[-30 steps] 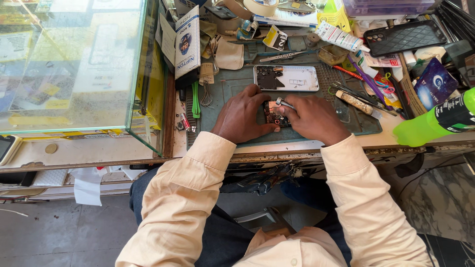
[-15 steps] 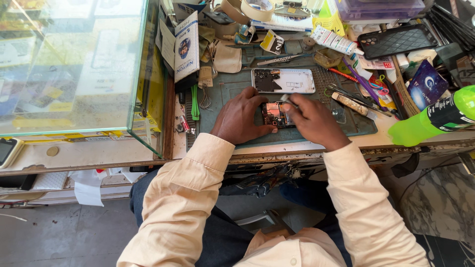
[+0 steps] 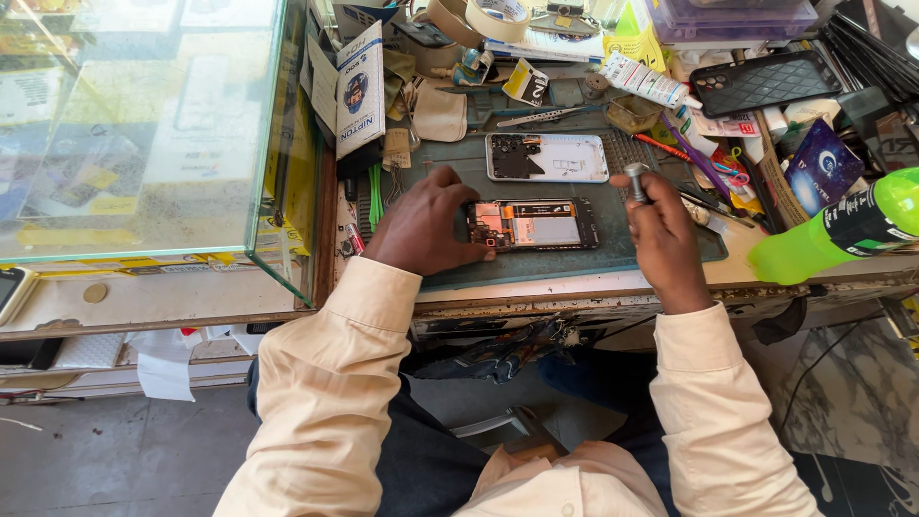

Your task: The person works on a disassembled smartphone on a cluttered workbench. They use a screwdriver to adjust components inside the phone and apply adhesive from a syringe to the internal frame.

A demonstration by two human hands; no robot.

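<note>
An opened phone (image 3: 534, 225) with its circuit board bare lies on the green work mat (image 3: 536, 263). My left hand (image 3: 426, 222) rests on the mat and pins the phone's left end with its fingertips. My right hand (image 3: 661, 230) is off to the right of the phone, fist closed around a small screwdriver (image 3: 636, 180) with a silver cap, held upright. A white phone back panel (image 3: 548, 157) lies flat just beyond the opened phone.
A glass display case (image 3: 144, 134) stands at the left. A green plastic bottle (image 3: 835, 230) lies at the right bench edge. A black phone cover (image 3: 761, 82), tape rolls (image 3: 479, 17), tweezers (image 3: 536, 117), small boxes and pens crowd the back of the bench.
Both hands were together over the phone. My right hand has now pulled away to the right with the screwdriver, uncovering the phone; my left hand stays at its left end.
</note>
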